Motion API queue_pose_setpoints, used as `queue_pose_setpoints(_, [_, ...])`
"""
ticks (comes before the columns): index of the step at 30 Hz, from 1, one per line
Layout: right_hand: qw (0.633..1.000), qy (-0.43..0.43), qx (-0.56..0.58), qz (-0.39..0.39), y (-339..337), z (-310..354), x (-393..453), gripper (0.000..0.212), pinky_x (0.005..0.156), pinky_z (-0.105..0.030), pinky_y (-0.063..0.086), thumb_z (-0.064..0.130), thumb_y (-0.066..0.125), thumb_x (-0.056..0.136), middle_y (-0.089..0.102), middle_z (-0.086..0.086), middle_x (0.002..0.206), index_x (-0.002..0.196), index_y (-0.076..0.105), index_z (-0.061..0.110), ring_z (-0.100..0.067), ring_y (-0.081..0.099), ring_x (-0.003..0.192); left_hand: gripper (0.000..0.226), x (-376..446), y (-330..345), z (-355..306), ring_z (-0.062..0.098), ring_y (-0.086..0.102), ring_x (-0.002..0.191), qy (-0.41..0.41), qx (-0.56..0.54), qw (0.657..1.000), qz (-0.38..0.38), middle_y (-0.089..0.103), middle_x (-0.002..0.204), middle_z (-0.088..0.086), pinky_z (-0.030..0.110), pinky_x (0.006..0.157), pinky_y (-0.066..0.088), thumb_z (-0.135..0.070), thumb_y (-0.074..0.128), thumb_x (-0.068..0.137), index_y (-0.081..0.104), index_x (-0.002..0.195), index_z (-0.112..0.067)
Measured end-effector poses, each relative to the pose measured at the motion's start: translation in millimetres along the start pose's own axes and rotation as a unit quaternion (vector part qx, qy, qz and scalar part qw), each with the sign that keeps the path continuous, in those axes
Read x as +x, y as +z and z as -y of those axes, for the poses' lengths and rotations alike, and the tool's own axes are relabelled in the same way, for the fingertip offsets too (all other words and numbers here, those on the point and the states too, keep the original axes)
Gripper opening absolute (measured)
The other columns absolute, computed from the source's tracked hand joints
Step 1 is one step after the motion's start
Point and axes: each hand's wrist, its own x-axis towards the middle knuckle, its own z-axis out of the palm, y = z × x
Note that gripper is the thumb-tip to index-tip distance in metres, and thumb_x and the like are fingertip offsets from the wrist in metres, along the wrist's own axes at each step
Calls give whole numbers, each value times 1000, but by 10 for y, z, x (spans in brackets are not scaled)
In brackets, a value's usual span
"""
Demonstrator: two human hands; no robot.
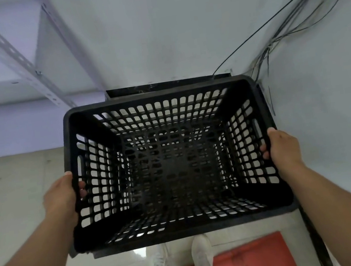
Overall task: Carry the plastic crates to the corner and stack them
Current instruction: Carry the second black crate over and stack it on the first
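- Black plastic crate [169,163]: is being held at the centre of the frame, open top facing the camera, above the floor near the corner where 2 pale walls meet at the upper right. Dark edges are showing beneath its lower left corner and behind its far rim; whether another crate is lying under it cannot be told.
- Left hand [60,197]: is being kept closed on the crate's left rim, thumb on top, fingers hooked through the side wall's slots.
- Right hand [281,148]: is being kept closed on the right rim in the same way, fingertips showing inside the wall.
- Handling, as judged: the crate is empty and latticed, so it is being taken as light and stiff, not fragile; the smooth rim may be slippery. The long slots high in the 2 short walls are being judged the best holds, 1 per hand.
- Cables [286,27]: are being seen hanging down the wall at the upper right, just beside the crate's far right corner; snagging is being judged the main risk.
- Metal shelf frame [24,61]: is standing at the upper left, apart from the crate.
- Red mat [251,259] and 2 white shoes [201,257]: are being seen at the bottom of the frame, below the crate's near rim.
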Motion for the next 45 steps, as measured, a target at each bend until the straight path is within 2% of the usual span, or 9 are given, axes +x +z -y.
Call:
queue_pose_setpoints(3, [1000,-2,-5,4,124,-26,79,37,63,-35,41,32,38,95,60,-11,72,77,58,7,-23,50,58,27,144,70,-13,16,52,67,-3,11,1000,-2,60,81,5,33,65,46,-33,47,93,61,105,-13])
queue_pose_setpoints(7, [1000,4,1,3,248,-72,213,38,69,-39,43,33,37,96,60,-9,70,73,57,9,-21,50,58,28,305,211,-18,17,52,67,-4,10,1000,-4,62,86,8,41,78,51,-33,48,92,61,105,-12])
queue_pose_setpoints(11, [1000,12,14,-1,284,-104,300,34,66,-38,44,34,38,96,61,-10,74,93,60,8,-21,49,57,26,357,249,4,15,49,61,1,0,1000,-3,59,77,4,31,60,45,-33,48,93,61,103,-12])
queue_pose_setpoints(17, [999,6,32,2,254,-53,341,37,58,-32,41,35,40,94,60,-7,70,101,62,6,-19,48,56,33,374,242,1,16,52,63,-6,-6,1000,-4,62,81,4,33,65,48,-35,50,91,63,110,-12])
queue_pose_setpoints(27, [999,41,25,16,254,-2,334,41,58,-32,42,33,39,96,60,-9,72,115,60,4,-20,49,57,22,382,294,-109,16,51,65,9,16,1000,5,58,79,4,28,61,45,-32,47,94,58,100,-15])
queue_pose_setpoints(31, [999,43,21,12,238,-91,257,43,60,-33,43,33,39,95,60,-10,72,110,61,0,-21,50,58,23,335,245,-69,18,52,70,12,35,999,16,59,82,4,33,66,46,-34,46,94,58,100,-15])
queue_pose_setpoints(36, [998,51,27,16,224,-199,187,38,74,-43,47,36,38,96,62,-10,75,103,61,7,-23,52,62,25,325,218,-63,22,53,75,6,41,999,30,59,81,5,45,83,51,-35,46,94,59,99,-15])
queue_pose_setpoints(40, [998,52,35,22,216,-228,155,37,77,-43,48,36,38,97,63,-12,77,93,61,8,-23,54,62,27,280,232,-53,16,48,63,19,50,998,24,57,76,2,34,65,45,-35,45,94,59,101,-13])
queue_pose_setpoints(45, [996,62,51,28,205,-176,200,35,73,-40,46,35,39,96,60,-9,73,101,61,8,-23,50,59,29,234,217,-23,17,48,63,35,58,997,23,56,77,2,33,63,44,-35,42,96,58,104,-13])
